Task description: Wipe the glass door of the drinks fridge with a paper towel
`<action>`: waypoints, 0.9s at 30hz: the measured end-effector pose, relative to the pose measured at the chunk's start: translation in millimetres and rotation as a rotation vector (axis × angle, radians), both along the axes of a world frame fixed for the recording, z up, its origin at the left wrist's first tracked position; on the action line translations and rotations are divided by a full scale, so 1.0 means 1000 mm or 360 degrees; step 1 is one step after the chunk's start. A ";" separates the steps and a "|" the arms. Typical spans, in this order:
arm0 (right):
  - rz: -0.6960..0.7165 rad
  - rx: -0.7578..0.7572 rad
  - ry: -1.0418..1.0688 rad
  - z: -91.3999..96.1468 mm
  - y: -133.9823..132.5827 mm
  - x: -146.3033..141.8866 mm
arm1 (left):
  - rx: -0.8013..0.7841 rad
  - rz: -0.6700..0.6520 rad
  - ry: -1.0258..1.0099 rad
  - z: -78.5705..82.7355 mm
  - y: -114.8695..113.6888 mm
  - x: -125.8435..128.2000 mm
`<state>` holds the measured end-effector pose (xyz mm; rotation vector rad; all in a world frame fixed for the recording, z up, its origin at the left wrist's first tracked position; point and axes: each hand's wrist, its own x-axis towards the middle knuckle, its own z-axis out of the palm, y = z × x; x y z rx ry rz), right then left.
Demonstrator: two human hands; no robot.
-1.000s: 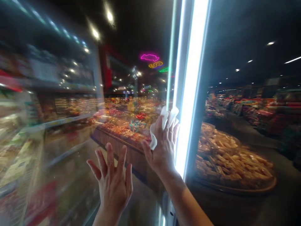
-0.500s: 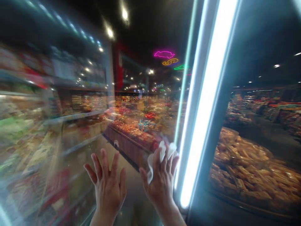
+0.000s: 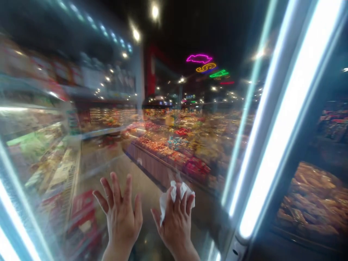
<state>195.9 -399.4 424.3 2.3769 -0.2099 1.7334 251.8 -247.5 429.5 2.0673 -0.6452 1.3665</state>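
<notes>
My left hand point(image 3: 119, 214) lies flat against the glass door point(image 3: 168, 152) of a lit display case, fingers spread, holding nothing. Just to its right, my right hand point(image 3: 175, 221) presses a crumpled white cloth point(image 3: 170, 197) against the same glass, low on the pane. The cloth bunches out above and left of my fingers. Both wrists enter from the bottom edge.
A bright vertical light strip point(image 3: 288, 116) on the door frame runs up the right side; another strip point(image 3: 11, 221) shows at the lower left. The glass reflects store aisles with packed goods point(image 3: 176, 145) and neon signs point(image 3: 199, 59). Shelved products point(image 3: 46, 163) sit behind the glass at left.
My right hand has slid the cloth down and to the left, away from the light strip. My left hand has stayed flat on the glass, shifting slightly lower as my view turned.
</notes>
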 end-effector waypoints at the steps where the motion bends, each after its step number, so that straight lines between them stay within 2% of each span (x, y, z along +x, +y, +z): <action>1: 0.0002 -0.0004 0.0002 -0.001 0.005 0.003 | 0.0008 -0.0001 -0.0010 -0.001 0.006 0.003; 2: 0.0011 0.0016 -0.0003 0.007 0.008 0.007 | 0.0013 -0.0002 -0.0025 -0.001 0.011 0.006; 5: 0.0062 0.0105 -0.0037 0.058 0.016 0.017 | -0.0002 -0.0003 -0.0046 -0.001 0.023 0.013; 6: 0.0082 0.0117 -0.0044 0.070 0.019 0.020 | -0.0010 -0.0006 -0.0046 -0.001 0.026 0.016; 7: 0.0100 0.0110 -0.0041 0.073 0.023 0.022 | -0.0013 -0.0009 -0.0040 -0.001 0.030 0.018; 8: 0.0119 0.0080 -0.0026 0.067 0.028 0.023 | -0.0015 -0.0012 -0.0038 -0.002 0.034 0.021; 12: 0.0211 -0.0125 0.0082 0.012 0.056 0.032 | -0.0024 0.0000 -0.0046 -0.003 0.051 0.035; 13: 0.0236 -0.0155 0.0087 0.009 0.063 0.036 | -0.0033 0.0003 -0.0045 -0.003 0.055 0.038; 14: 0.0258 -0.0166 0.0079 0.015 0.068 0.041 | -0.0043 0.0005 -0.0041 -0.001 0.059 0.042; 18: 0.0271 -0.0166 -0.0023 0.083 0.082 0.059 | -0.0060 -0.0015 -0.0025 0.008 0.070 0.051; 19: 0.0263 -0.0177 -0.0040 0.091 0.083 0.062 | -0.0060 -0.0016 -0.0033 0.010 0.073 0.054; 20: 0.0261 -0.0198 -0.0037 0.091 0.085 0.063 | -0.0060 -0.0013 -0.0047 0.011 0.076 0.057; 21: 0.0274 -0.0236 -0.0012 0.082 0.086 0.064 | -0.0064 -0.0004 -0.0068 0.012 0.080 0.060; 24: 0.0406 -0.0493 0.0151 0.040 0.084 0.061 | -0.0048 0.0017 -0.0131 0.016 0.097 0.073; 25: 0.0453 -0.0595 0.0207 0.033 0.082 0.060 | -0.0031 0.0016 -0.0149 0.018 0.104 0.077; 26: 0.0491 -0.0681 0.0246 0.034 0.080 0.060 | -0.0015 0.0013 -0.0168 0.020 0.111 0.082; 27: 0.0507 -0.0733 0.0261 0.042 0.079 0.061 | -0.0005 0.0009 -0.0188 0.023 0.117 0.085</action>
